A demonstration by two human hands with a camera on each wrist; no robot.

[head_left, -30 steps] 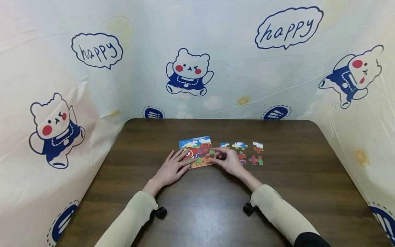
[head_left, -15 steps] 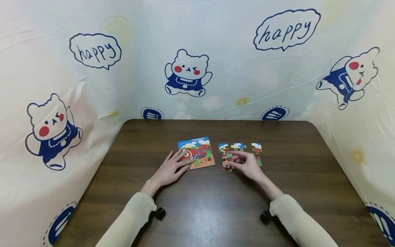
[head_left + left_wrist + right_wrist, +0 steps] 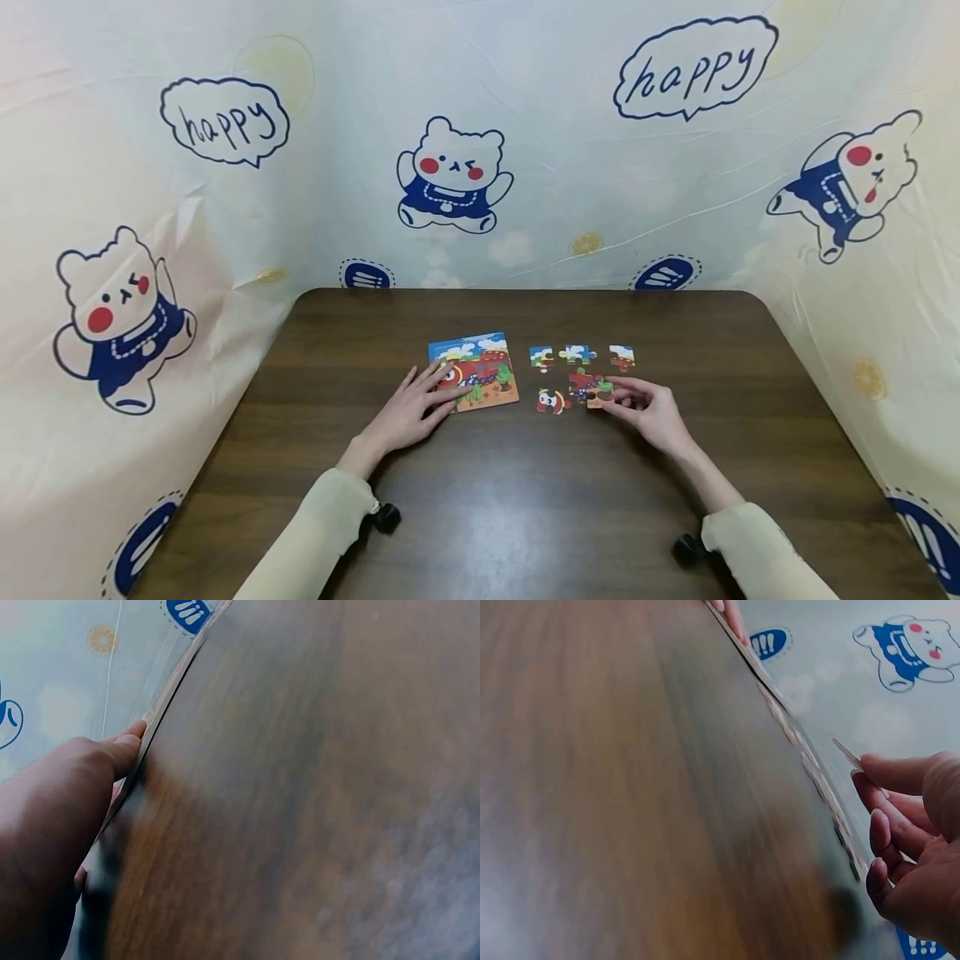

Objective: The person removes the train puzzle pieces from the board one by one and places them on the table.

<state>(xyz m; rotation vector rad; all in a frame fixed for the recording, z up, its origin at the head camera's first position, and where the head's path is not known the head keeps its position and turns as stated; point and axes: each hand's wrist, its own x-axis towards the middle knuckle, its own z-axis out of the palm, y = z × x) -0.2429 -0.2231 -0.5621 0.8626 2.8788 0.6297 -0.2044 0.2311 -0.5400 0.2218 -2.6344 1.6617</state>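
Note:
My left hand (image 3: 405, 417) lies with fingers spread on the lower left of a colourful picture puzzle board (image 3: 480, 346), covering that corner. To the right, my right hand (image 3: 651, 412) pinches a jigsaw piece (image 3: 600, 397) with green and orange print between thumb and fingers. In the right wrist view the jigsaw piece (image 3: 846, 753) appears edge-on, raised above the table. It partly overlaps a red jigsaw piece (image 3: 580, 383) in the head view. The left wrist view shows the left hand (image 3: 67, 802) from the side, at the board's level, with most fingers hidden.
Several loose jigsaw pieces lie right of the board: a blue-and-white one (image 3: 541, 357), a wider sky piece (image 3: 577, 354), another sky piece (image 3: 621, 357) and one with an eye (image 3: 552, 402). All lie on the brown wooden table (image 3: 480, 517). A printed cloth (image 3: 525, 167) hangs behind.
My right hand has moved right, away from the board's right edge and across the loose pieces, carrying the pinched jigsaw piece. My left hand has stayed on the board.

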